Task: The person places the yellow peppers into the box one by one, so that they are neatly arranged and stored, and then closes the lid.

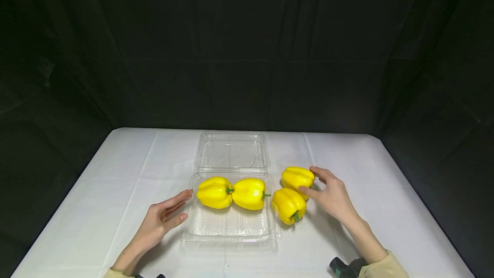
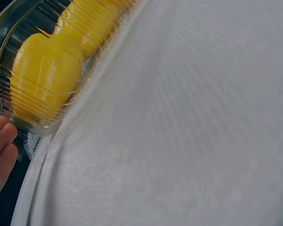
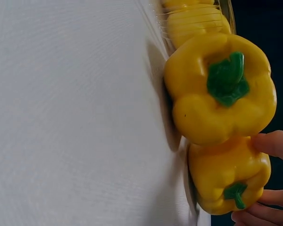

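Note:
Two yellow bell peppers (image 1: pixel 214 192) (image 1: pixel 249 194) lie side by side in the base of a clear plastic clamshell container (image 1: pixel 231 228), along its far half. My left hand (image 1: pixel 159 220) is at the container's left edge, fingers nearly straight, the fingertips at its rim. To the right of the container, two more bell peppers rest on the table. My right hand (image 1: pixel 335 195) holds the farther bell pepper (image 1: pixel 296 176) between thumb and fingers, also seen in the right wrist view. The nearer bell pepper (image 1: pixel 288 205) sits against the container's right side, its green stem toward me.
The container's open lid (image 1: pixel 231 153) lies back on the white-covered table (image 1: pixel 115 183), away from me. Dark curtains (image 1: pixel 247 55) stand behind the table and at both sides. A dark device (image 1: pixel 347 267) is on the right wrist.

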Action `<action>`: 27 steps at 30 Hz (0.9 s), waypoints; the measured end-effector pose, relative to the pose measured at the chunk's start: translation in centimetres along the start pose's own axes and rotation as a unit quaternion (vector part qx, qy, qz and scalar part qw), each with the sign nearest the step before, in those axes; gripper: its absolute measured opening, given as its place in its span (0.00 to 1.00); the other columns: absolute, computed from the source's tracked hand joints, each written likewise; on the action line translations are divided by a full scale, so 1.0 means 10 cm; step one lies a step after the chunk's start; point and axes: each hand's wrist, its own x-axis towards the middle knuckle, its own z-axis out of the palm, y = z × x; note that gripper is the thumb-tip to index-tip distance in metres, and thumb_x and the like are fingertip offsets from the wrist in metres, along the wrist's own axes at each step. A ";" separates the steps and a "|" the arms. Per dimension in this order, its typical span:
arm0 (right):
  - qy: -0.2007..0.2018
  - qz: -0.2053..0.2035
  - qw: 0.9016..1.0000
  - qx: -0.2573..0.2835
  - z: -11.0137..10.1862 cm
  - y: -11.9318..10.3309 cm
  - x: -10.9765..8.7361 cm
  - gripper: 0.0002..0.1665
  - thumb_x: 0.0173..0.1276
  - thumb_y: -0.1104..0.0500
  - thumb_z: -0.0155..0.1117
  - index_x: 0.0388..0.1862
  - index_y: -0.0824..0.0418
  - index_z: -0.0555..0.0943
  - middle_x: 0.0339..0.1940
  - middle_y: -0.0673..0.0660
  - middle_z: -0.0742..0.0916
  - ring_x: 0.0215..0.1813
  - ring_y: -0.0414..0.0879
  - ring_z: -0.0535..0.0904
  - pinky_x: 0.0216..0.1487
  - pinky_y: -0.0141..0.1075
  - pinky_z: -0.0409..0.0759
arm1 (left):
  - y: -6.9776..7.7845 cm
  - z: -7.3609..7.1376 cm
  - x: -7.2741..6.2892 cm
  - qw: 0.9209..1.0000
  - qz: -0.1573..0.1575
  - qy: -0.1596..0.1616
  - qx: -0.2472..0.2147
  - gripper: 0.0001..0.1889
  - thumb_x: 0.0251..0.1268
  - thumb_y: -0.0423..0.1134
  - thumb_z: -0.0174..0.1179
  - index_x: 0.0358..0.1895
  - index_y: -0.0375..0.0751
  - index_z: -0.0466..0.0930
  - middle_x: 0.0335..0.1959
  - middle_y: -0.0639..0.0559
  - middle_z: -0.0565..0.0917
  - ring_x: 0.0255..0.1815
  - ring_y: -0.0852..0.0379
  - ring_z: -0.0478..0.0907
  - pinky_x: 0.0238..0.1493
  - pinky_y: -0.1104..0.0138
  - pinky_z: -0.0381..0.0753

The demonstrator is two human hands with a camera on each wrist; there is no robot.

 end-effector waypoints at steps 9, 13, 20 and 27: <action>-0.016 0.011 1.000 0.005 0.01 0.00 0.02 0.47 0.63 0.44 0.73 0.71 0.70 0.68 0.68 0.72 0.76 0.65 0.71 0.74 0.63 0.62 0.77 | 0.00 0.01 0.00 1.000 0.005 -0.001 -0.004 0.29 0.66 0.29 0.63 0.70 0.30 0.68 0.69 0.34 0.73 0.66 0.66 0.74 0.65 0.78 0.71; -0.018 0.013 1.000 0.012 0.00 0.02 0.03 0.46 0.63 0.45 0.74 0.70 0.70 0.69 0.66 0.72 0.77 0.65 0.70 0.75 0.63 0.61 0.77 | -0.01 0.00 0.00 1.000 0.009 -0.002 -0.006 0.29 0.66 0.28 0.63 0.70 0.30 0.68 0.69 0.34 0.73 0.66 0.66 0.74 0.65 0.77 0.71; -0.018 0.016 0.999 0.034 0.01 0.05 0.04 0.46 0.62 0.46 0.75 0.70 0.71 0.69 0.64 0.72 0.79 0.64 0.67 0.78 0.62 0.55 0.80 | 0.00 0.00 0.00 1.000 0.004 0.001 -0.001 0.29 0.66 0.29 0.63 0.70 0.31 0.69 0.69 0.36 0.73 0.66 0.66 0.74 0.65 0.78 0.71; -0.009 0.013 0.998 0.054 0.03 0.06 0.04 0.45 0.61 0.47 0.76 0.69 0.71 0.70 0.62 0.72 0.80 0.60 0.67 0.80 0.59 0.53 0.82 | 0.01 0.00 -0.01 1.000 0.006 -0.001 0.002 0.29 0.66 0.29 0.63 0.70 0.30 0.69 0.69 0.35 0.73 0.66 0.65 0.74 0.65 0.78 0.71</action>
